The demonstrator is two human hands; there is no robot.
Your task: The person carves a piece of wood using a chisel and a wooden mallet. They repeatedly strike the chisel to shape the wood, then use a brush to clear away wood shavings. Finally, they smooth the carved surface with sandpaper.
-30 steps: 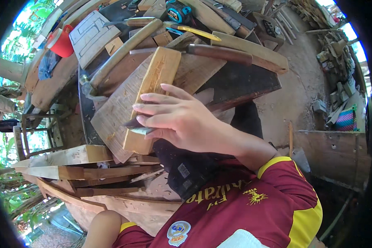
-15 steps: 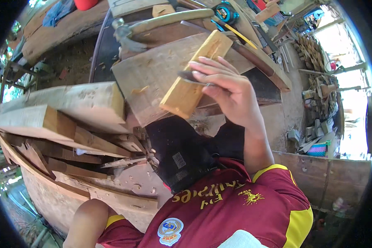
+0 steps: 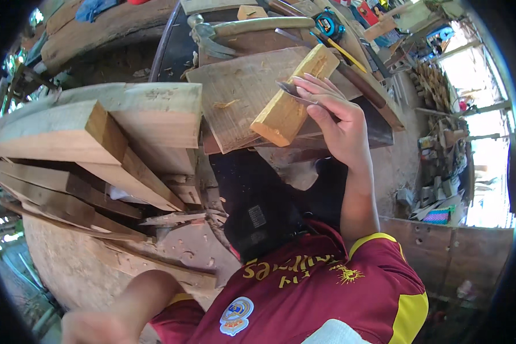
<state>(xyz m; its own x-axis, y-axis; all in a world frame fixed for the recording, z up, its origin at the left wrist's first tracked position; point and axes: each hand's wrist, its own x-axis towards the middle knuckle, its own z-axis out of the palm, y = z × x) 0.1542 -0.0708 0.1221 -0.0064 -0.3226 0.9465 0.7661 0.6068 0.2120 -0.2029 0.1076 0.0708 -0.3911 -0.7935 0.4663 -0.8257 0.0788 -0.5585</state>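
Note:
My right hand [image 3: 341, 117] is closed on a thin dark metal blade [image 3: 286, 88], its pointed end showing past the fingertips. Beneath the blade lies a yellowish wood block [image 3: 276, 117], slanting toward me with the near end past the board's edge. The block's far part sits over a flat wooden board [image 3: 235, 86], where a curled shaving [image 3: 225, 104] lies left of it. Low at the left edge of my body is my left hand [image 3: 86, 328], away from the work; its fingers are smeared by motion.
A claw hammer [image 3: 258, 26] lies across the bench beyond the board. Right of it are a blue tape measure [image 3: 328, 24] and a yellow pencil [image 3: 347, 53]. Thick timber beams [image 3: 46, 135] jut in from the left. Wood scraps [image 3: 433, 80] pile up at the far right.
The view has shifted, so bench and beams sit differently in it. My left hand has come into sight at the lower left. My right hand still holds the blade over the block.

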